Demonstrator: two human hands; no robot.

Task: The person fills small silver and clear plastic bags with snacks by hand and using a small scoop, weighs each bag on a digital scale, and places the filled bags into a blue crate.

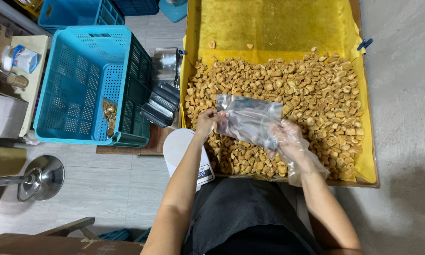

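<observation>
1. We are pinching the top left corner of a clear plastic bag with our bare left hand, fingers closed on its edge.
2. Our right hand, wearing a thin plastic glove, is gripping the bag's lower right side, fingers curled on it.
3. We are holding the bag at the frame's centre, over golden snack pieces in a yellow-lined tray.
4. A blue crate is sitting at the upper left.
</observation>
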